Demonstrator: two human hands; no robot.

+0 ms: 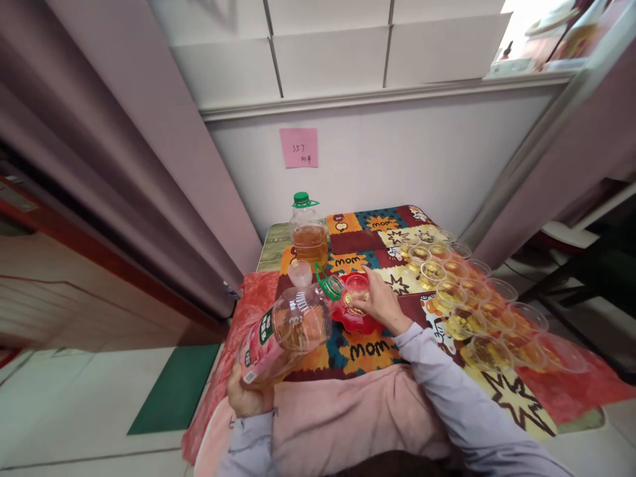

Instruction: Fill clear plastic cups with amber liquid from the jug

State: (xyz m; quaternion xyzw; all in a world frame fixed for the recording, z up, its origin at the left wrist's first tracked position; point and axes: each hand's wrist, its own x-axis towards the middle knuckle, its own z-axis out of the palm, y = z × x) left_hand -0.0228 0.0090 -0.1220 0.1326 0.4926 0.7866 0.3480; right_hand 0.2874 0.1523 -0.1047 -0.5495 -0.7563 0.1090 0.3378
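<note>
My left hand (247,397) grips the base of a large clear oil bottle (291,328), tipped with its green-ringed mouth toward a small cup. My right hand (380,301) holds that small clear cup (356,291) over a red tray (355,318) on the patterned tablecloth. A little yellow liquid shows in the cup.
A second oil bottle with a green cap (309,232) stands at the table's back left, a loose clear cap (299,272) beside it. Several filled clear cups (467,291) stand in rows on the right. A wall with a pink note (299,147) lies behind; a curtain hangs left.
</note>
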